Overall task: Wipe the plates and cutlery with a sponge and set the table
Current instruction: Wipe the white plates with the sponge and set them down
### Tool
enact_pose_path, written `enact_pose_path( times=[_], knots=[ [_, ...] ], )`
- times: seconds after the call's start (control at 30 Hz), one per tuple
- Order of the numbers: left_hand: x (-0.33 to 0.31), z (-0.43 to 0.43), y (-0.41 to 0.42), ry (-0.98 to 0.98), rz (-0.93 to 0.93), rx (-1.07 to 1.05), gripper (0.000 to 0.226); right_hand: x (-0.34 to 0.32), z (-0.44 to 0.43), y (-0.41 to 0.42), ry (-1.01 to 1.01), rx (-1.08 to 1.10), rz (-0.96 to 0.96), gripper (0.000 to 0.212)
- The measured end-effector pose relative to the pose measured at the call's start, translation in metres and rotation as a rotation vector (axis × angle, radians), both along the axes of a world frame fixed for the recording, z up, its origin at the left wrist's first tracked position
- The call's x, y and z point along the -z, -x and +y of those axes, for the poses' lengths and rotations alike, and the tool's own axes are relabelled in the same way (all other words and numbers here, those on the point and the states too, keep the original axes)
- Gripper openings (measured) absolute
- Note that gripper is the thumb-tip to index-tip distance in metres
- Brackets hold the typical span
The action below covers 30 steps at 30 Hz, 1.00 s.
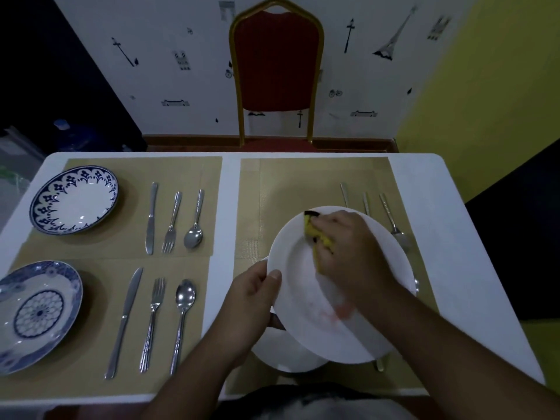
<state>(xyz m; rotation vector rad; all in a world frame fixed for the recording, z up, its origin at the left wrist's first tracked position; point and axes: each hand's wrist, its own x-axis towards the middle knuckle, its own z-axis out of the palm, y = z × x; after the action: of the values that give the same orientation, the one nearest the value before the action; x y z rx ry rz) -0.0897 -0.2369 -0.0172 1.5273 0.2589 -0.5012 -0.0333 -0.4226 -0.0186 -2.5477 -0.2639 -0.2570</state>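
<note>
While One Hand Steadies, the Other Scrubs

Since two settings lie finished at nine o'clock on the desk (424, 192), the left hand (253, 301) clamps thumb and fingers on the white plate (303, 283) at its nine o'clock rim, tilting it for access. The right hand (342, 241) has its fingers curled on the yellow sponge (315, 234), at the plate's eleven o'clock.

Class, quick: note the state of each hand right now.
Left hand: closed, gripping the white plate by its rim.
Right hand: closed on the yellow sponge, pressing it on the plate.
</note>
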Motion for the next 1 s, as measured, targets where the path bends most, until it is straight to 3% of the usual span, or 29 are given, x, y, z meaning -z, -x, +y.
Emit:
enact_pose_path(
  times=[0.13, 0.3, 0.43, 0.6, 0.67, 0.77, 0.8, 1.0],
  knots=[
    [-0.001, 0.0, -0.004, -0.012, -0.016, 0.039, 0.028, -0.004, 0.018, 0.024, 0.047, -0.313, 0.072, 0.04],
    [-0.006, 0.0, -0.006, -0.012, -0.037, 0.051, 0.027, -0.013, 0.0, -0.009, -0.085, -0.021, -0.02, 0.04],
    [-0.01, 0.001, -0.013, 0.03, -0.019, -0.02, 0.029, -0.009, 0.015, 0.019, 0.046, -0.26, 0.154, 0.04],
    [-0.004, 0.004, -0.006, 0.041, 0.051, -0.08, 0.033, -0.016, 0.005, 0.03, 0.161, -0.506, 0.232, 0.036],
    [-0.002, 0.003, -0.002, 0.033, 0.04, -0.061, 0.031, -0.013, -0.003, 0.016, 0.219, -0.418, 0.153, 0.04],
    [-0.005, -0.001, -0.002, 0.032, 0.002, -0.046, 0.028, -0.015, -0.007, -0.001, 0.077, -0.09, 0.108, 0.04],
    [-0.006, -0.002, -0.003, 0.027, -0.013, -0.039, 0.027, -0.016, -0.003, 0.001, 0.072, -0.085, 0.102, 0.038],
    [-0.004, 0.007, -0.01, 0.01, 0.017, -0.101, 0.028, -0.028, 0.003, 0.044, 0.325, -0.411, 0.492, 0.042]
  ],
)
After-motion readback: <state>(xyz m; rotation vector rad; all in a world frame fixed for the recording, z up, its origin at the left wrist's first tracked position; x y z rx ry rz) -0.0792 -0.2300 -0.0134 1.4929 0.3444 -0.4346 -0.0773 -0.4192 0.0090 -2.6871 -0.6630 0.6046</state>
